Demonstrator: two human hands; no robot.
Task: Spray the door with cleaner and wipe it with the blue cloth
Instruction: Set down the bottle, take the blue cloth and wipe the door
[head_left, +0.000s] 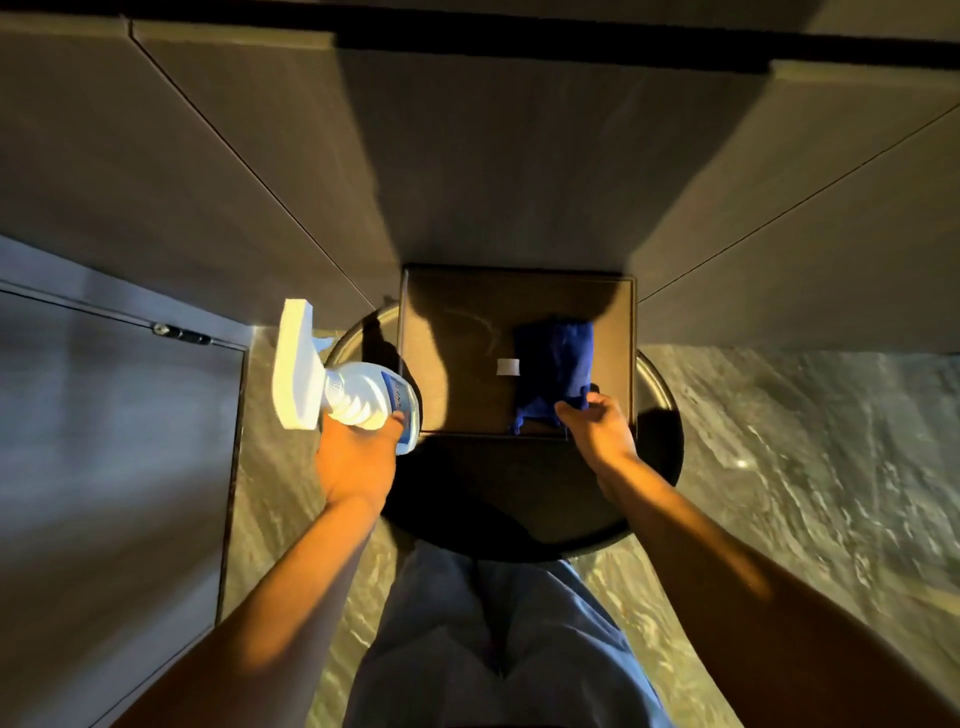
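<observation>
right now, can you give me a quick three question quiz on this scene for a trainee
1. True or false: the spray bottle is standing on the round table.
2. Which hand grips the blue cloth? A) left hand B) right hand C) neither
3. Fill in: the blue cloth lies on a dark ____ that rests on the round table.

Key:
1. False. The left hand holds it up in the air, nozzle pointing away from the person.
2. B. The right hand pinches the cloth's near edge with its fingers.
3. Box. A small white tag sits on it beside the cloth.
</observation>
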